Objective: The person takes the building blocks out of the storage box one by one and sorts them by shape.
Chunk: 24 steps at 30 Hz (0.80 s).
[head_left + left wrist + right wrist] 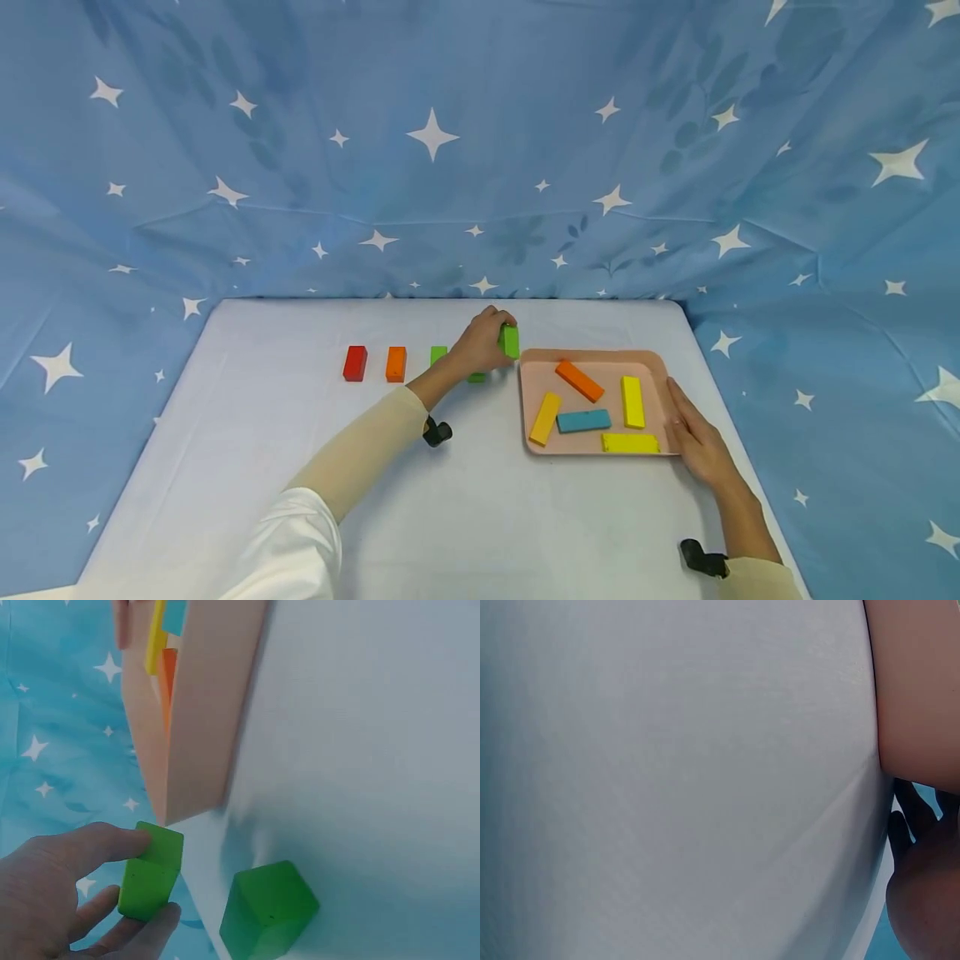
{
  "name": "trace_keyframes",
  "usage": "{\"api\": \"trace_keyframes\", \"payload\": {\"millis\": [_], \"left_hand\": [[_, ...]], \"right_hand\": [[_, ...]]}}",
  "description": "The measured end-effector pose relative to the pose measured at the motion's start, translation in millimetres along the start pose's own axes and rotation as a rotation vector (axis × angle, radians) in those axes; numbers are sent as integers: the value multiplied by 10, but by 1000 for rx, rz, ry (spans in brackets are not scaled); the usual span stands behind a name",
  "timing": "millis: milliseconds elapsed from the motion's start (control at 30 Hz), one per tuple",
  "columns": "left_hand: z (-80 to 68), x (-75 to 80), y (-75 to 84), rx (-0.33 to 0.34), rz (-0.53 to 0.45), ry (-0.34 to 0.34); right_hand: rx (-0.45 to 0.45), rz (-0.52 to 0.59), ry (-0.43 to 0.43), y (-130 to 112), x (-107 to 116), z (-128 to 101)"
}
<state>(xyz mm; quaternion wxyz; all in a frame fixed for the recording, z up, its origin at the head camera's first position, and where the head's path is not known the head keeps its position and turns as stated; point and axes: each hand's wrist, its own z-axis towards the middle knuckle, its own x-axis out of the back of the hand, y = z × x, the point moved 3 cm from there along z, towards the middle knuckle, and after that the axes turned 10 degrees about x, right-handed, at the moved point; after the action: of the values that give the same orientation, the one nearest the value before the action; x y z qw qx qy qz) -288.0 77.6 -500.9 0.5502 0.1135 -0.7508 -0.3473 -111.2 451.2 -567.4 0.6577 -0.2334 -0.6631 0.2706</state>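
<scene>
My left hand (483,342) pinches a light green block (509,342) between thumb and fingers, just off the tray's upper left corner. In the left wrist view that block stands apart from a darker green block (271,907) on the table. In the head view, the darker block sits under my left hand, partly hidden. To its left stand a light green block (438,354), an orange block (396,364) and a red block (356,363) in a row. My right hand (701,442) rests with extended fingers against the right side of the pink tray (536,358).
Inside the tray lie an orange block (580,381), an amber block (545,418), a blue block (583,421) and two yellow blocks, one upright (632,402) in view and one along the near wall (630,443). A starry blue cloth (480,167) hangs behind the white table (480,517).
</scene>
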Motion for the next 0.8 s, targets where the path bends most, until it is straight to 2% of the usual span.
{"api": "trace_keyframes", "payload": {"millis": [267,467,667,800], "left_hand": [[-7,-153,-6,58,27,-62],[-16,-299,-43,93,91,-87],[-19,-351,-32,79,90,-97],[-3,-375,-14,55,137,-100]], "right_hand": [[-16,12,-4,41,42,-17],[-45,31,-21,67,15,-27],[-69,26,-23,73,43,-31],[-56,26,-11,80,66,-19]]}}
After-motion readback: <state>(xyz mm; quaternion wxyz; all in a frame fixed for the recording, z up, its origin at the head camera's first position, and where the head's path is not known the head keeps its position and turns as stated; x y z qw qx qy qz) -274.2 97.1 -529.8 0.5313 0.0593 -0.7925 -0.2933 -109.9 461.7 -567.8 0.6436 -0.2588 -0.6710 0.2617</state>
